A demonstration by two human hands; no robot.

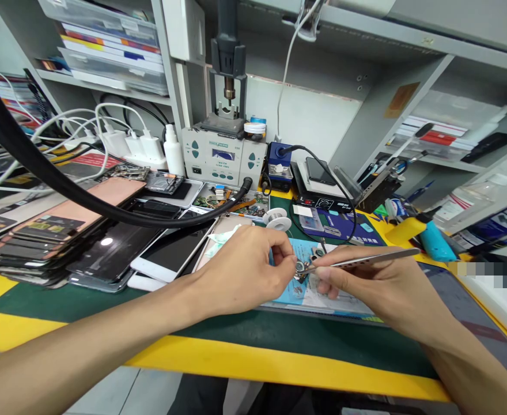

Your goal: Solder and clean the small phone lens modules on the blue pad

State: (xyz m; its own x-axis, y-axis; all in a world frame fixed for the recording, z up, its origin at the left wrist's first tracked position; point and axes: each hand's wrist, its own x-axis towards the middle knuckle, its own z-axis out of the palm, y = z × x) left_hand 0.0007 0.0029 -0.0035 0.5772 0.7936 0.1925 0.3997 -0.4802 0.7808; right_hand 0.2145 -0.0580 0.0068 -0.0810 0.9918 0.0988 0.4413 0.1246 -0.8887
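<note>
Sm. part point(300, 267) partly behind L grip point(253, 268), details too tiny for ID

Bare forearms point(158, 314) angled inward, both hands point(257, 265) point(372, 288) close together, fingers curled

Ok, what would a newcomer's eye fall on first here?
Probably the thick black hose, sweeping across the left side above the piled phones. Next, at centre, the left hand and right hand close together at a small part, the right holding metal tweezers. Behind them stands a control box with a display.
</note>
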